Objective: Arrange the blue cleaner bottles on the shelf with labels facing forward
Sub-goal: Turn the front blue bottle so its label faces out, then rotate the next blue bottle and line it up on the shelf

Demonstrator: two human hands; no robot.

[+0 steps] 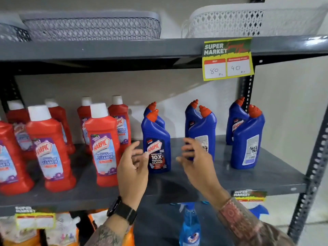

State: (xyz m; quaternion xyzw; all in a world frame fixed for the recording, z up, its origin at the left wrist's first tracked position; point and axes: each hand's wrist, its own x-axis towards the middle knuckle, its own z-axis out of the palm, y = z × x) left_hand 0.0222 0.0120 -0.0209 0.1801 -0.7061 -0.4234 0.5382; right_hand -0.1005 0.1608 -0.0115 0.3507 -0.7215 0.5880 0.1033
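Observation:
Several blue cleaner bottles with red caps stand in pairs on the grey shelf (266, 173). The front left blue bottle (157, 142) shows its front label. The front middle blue bottle (204, 132) and the front right blue bottle (248, 139) show their back labels. Behind them stand a back left bottle (151, 110), a back middle bottle (191, 118) and a back right bottle (236, 119). My left hand (133, 167) is open just left of the front left bottle, fingertips near its label. My right hand (197, 158) is open in front of the middle bottle, holding nothing.
Red bathroom cleaner bottles (103, 142) fill the shelf's left half. A price tag (229, 59) hangs from the upper shelf, which carries a grey basket (92, 25) and a white basket (230, 22). A spray bottle (190, 226) stands on the shelf below. A perforated upright (312, 171) bounds the right.

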